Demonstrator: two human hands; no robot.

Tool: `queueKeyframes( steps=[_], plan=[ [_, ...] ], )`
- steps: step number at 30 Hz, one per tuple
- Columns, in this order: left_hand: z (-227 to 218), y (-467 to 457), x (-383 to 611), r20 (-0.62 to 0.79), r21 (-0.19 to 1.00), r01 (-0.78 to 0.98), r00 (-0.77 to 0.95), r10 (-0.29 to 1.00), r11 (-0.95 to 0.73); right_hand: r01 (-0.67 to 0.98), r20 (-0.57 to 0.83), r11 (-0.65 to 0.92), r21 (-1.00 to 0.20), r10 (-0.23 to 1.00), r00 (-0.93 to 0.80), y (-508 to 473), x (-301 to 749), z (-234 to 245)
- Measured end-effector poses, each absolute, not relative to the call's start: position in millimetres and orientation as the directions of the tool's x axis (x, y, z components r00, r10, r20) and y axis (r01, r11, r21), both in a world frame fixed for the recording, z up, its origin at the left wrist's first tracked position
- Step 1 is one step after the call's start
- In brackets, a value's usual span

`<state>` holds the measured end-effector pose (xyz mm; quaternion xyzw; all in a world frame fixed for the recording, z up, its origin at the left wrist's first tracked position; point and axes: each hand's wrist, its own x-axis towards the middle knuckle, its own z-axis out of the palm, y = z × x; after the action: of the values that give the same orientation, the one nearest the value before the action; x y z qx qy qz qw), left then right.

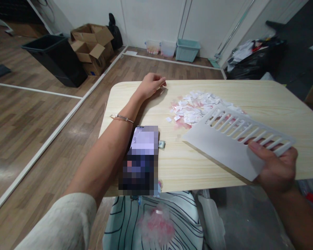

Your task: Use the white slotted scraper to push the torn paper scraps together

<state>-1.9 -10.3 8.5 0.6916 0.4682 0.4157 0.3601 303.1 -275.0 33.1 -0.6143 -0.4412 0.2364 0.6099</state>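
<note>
In my right hand (279,168) is a flat white plastic slotted panel (224,149), tilted over the table, with a row of long slots along its far side. My thumb lies on top and my fingers go underneath. Beyond and partly under the panel lies a heap of small white paper pieces (198,107), with pinkish film bits among them. My left hand (152,85) rests at the table's far edge, its fingers curled together; what they hold, if anything, is hidden. Beside my left forearm is a phone (143,159), its screen blurred out.
The pale wooden table (172,166) has rounded corners. A clear bag with pink contents (158,225) rests on patterned cloth in my lap. Beyond stand a black bin (57,59), cardboard boxes (94,48), a teal tub (187,50) and a black bag (255,62).
</note>
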Motion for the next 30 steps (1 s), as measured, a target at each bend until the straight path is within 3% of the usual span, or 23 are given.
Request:
queueKeyframes(
  steps=[14, 30],
  plan=[
    [7, -8, -2, 0.24, 0.891, 0.341, 0.205, 0.949, -0.3, 0.228, 0.103, 0.023, -0.973, 0.934, 0.343, -277, 318, 27],
    [7, -9, -1, 0.232, 0.899, 0.329, 0.205, 0.951, -0.29, 0.319, 0.111, 0.011, -0.948, 0.948, 0.298, -275, 317, 26]
  ],
)
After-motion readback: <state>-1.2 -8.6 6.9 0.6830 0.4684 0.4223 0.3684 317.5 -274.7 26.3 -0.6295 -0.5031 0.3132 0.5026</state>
